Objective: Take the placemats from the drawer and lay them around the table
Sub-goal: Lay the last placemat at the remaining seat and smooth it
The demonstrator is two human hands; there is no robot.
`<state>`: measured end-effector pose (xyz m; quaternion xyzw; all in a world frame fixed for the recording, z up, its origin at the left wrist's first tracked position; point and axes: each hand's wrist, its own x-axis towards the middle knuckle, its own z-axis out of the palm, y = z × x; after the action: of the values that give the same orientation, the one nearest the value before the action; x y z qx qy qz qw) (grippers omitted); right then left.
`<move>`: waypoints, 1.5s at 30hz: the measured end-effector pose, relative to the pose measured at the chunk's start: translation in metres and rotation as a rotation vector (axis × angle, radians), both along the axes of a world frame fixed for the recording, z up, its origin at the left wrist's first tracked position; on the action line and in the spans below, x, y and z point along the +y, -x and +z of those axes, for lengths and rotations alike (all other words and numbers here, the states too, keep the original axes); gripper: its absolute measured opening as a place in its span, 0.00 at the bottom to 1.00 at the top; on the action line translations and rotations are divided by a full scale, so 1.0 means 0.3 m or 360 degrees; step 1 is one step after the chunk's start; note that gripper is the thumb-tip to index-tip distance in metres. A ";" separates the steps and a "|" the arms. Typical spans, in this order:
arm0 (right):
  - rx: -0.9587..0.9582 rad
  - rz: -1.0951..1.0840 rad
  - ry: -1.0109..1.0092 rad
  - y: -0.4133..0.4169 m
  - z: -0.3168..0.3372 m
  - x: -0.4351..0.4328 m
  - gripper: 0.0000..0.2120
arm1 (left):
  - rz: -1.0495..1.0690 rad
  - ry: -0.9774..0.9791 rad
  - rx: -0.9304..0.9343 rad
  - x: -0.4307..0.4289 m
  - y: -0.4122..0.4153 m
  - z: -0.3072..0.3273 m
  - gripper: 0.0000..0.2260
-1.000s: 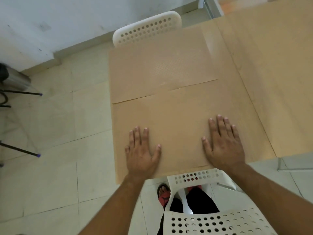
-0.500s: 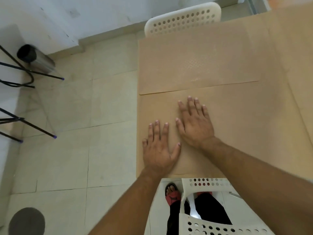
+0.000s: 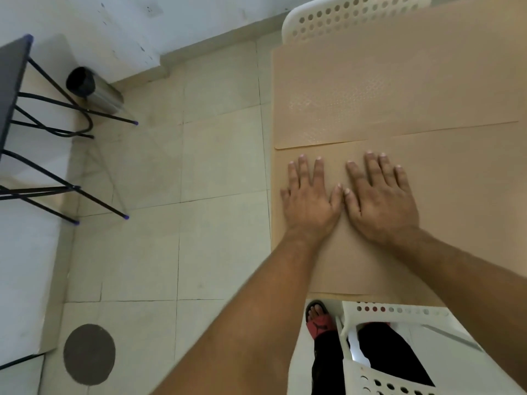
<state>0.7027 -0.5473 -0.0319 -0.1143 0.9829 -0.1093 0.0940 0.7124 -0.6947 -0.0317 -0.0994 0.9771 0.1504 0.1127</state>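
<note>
Both hands lie flat, fingers spread, palms down on the near mat [image 3: 427, 223], holding nothing; the left hand [image 3: 309, 199] is close to the mat's left edge, the right hand [image 3: 380, 201] just beside it, thumbs almost touching. This mat lies at the near end of the bench [image 3: 319, 295], with a thin strip of bench showing along its near edge, above a white chair [image 3: 399, 352]. A second mat [image 3: 399, 89] already lies flat on the far side, its near edge meeting or slightly overlapping the near mat; cannot tell which. Another white chair [image 3: 350, 15] stands behind it at the far edge. So two mats look placed at facing seats, and the step in hand looks like pressing the near one flat. The rest of the bench to the right is cut off by the frame, so cannot tell whether more mats are laid there or more seats are left. No drawer in view, and no spare mats seen in the hands or on the floor [image 3: 185, 223]. Judged progress: at least two down, remainder unknown.
</note>
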 end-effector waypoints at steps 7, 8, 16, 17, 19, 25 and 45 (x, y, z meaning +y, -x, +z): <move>-0.0011 -0.0008 -0.0012 0.006 0.004 -0.001 0.31 | 0.0004 0.0022 -0.0045 0.120 -0.353 0.015 0.32; -0.0013 -0.0002 -0.0009 0.006 0.002 0.000 0.31 | 0.0009 0.0014 -0.0044 0.124 -0.342 0.010 0.32; -0.0091 -0.0020 0.0034 0.031 0.000 0.004 0.30 | -0.0304 -0.0065 0.0032 0.068 -0.093 0.005 0.33; -0.0098 -0.0015 0.0023 0.034 0.001 0.012 0.30 | -0.0295 -0.0038 0.0035 0.067 -0.094 -0.001 0.32; -0.0103 -0.0041 -0.0013 0.042 0.004 0.057 0.31 | -0.0277 0.0012 0.0031 0.070 -0.099 -0.008 0.31; -0.0083 -0.0463 -0.0146 0.115 0.010 0.398 0.33 | -0.0270 0.0053 0.0018 0.080 -0.095 0.000 0.35; -0.0112 -0.0256 -0.0111 -0.246 0.010 0.436 0.33 | -0.0163 0.0043 0.0064 0.125 -0.099 0.015 0.35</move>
<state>0.7764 -0.4165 -0.0289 -0.0277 0.9882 -0.0862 0.1234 0.7421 -0.6573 -0.0273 -0.0478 0.9849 0.1333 0.0992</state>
